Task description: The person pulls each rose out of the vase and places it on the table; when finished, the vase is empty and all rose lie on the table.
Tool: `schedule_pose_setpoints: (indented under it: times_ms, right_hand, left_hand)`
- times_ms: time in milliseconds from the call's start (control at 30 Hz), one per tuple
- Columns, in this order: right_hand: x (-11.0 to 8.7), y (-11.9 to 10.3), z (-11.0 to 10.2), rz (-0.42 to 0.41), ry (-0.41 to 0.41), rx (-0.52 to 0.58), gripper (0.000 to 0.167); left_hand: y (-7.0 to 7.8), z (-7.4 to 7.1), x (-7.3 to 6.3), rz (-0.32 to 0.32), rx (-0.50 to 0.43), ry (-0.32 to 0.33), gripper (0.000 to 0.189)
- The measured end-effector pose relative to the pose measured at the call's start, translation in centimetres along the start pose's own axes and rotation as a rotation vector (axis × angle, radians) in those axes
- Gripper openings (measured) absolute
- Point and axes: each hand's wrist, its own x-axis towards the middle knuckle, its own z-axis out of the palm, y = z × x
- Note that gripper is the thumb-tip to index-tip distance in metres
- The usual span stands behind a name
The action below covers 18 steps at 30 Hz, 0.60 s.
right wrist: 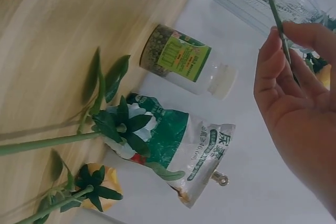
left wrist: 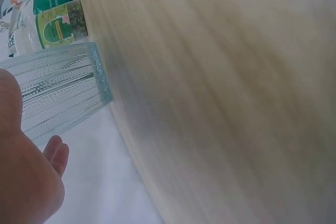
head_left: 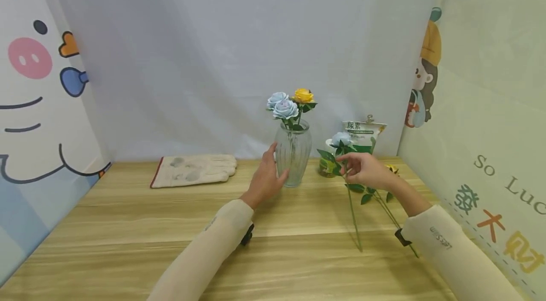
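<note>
A ribbed clear glass vase (head_left: 294,159) stands upright, with two blue roses (head_left: 285,108) and one yellow rose (head_left: 303,96) in it. My left hand (head_left: 265,178) rests against the vase's left side, fingers and thumb spread; the left wrist view shows the thumb side overlapping the glass (left wrist: 63,85). To the right of the vase, my right hand (head_left: 366,170) pinches the stem of another blue rose (head_left: 341,139) just under its bloom. That rose's green stem (right wrist: 270,1) hangs down over the table; the right wrist view does not show its bloom.
Behind the right hand are a white-capped jar (right wrist: 181,59) of granules and a clipped green-and-white bag (right wrist: 184,145). Another blue rose (right wrist: 131,124) and a yellow rose (right wrist: 105,184) lie near them. Cloth gloves (head_left: 194,170) lie at the left back, before a white curtain.
</note>
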Motion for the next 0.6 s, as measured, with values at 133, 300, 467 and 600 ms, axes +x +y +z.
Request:
schedule_pose_setpoints:
  times_ms: [133, 300, 467, 600]
  right_hand:
    - [0.0, 0.5, 0.1, 0.009, -0.038, -0.016, 0.055]
    - [0.0, 0.9, 0.1, 0.005, -0.072, -0.001, 0.055]
    - [0.2, 1.6, 0.0, 0.011, -0.13, 0.045, 0.054]
    - [0.3, 2.5, 0.0, 0.023, -0.15, 0.071, 0.055]
  left_hand:
    - [0.0, -0.1, 0.0, 0.0, 0.005, -0.005, 0.081]
    - [0.0, 0.0, 0.0, 0.01, 0.004, 0.007, 0.079]
    - [-0.1, 0.1, 0.0, 0.016, -0.006, 0.021, 0.078]
    - [-0.2, 0.1, 0.0, 0.02, -0.008, 0.024, 0.078]
